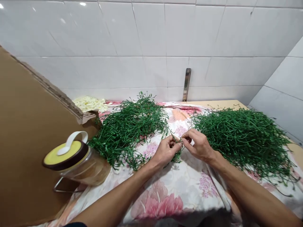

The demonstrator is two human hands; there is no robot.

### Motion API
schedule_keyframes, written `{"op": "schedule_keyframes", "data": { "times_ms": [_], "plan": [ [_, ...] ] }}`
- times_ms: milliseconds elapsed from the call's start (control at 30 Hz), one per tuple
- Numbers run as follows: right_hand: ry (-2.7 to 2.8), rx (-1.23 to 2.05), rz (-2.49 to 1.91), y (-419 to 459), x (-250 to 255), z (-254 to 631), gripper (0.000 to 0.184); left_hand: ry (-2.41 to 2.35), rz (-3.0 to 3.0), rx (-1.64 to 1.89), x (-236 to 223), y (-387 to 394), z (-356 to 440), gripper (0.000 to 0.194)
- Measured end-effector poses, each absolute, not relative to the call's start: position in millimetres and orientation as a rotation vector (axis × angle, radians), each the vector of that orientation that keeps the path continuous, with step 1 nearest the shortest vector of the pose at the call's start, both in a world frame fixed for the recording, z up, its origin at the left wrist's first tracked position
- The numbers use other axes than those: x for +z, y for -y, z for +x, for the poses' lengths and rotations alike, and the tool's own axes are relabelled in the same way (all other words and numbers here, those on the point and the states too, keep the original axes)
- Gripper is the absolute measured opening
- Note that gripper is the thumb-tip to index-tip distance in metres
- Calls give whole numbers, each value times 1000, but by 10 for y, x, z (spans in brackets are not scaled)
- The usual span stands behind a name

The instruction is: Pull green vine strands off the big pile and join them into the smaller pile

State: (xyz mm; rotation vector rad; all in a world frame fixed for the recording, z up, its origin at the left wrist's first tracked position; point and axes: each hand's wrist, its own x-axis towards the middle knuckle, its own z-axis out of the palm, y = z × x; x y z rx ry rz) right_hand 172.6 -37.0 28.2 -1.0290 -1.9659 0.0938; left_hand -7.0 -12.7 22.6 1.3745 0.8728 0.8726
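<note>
two hands pinch a green sprig between two green heaps

a flowered cloth (165,201) covers most of the pale table (224,103), which stands against a white tiled wall (151,34). at the left, a tall sheet of cardboard (28,132) rises along the side, and a clear jar (94,170) with a yellow lid (62,154) and a white handle stands before it, close to the near edge of the left heap of green stems (134,123). at the far left lies a pile of pale yellow bits (91,104). a metal strip (187,84) stands upright at the wall, and the right heap of green stems (243,138) spreads over the right side.

both forearms reach in from the near side, and the hands meet in the gap between the heaps, just above the cloth. the left hand (167,150) has its fingers curled, thumb pressed against the forefinger; the right hand (196,145) brings thumb and fingertips together in a pinch.

the green sprig (176,158) is held at the meeting fingertips, its green ends hanging just below and to the near side of the left thumb.
</note>
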Motion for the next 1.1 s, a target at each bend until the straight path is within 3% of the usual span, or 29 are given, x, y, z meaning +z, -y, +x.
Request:
{"op": "schedule_keyframes", "data": {
  "times_ms": [267,633,1100],
  "plan": [
    [1942,48,-1049,342,306,1733,9,-862,1465,937,214,79,-75,33],
    [1735,617,-1238,330,257,1781,19,-698,1327,777,319,-39,-193,38],
    [1797,480,-1220,405,329,1744,19,-724,1528,831,343,-68,-226,33]
  ]
}}
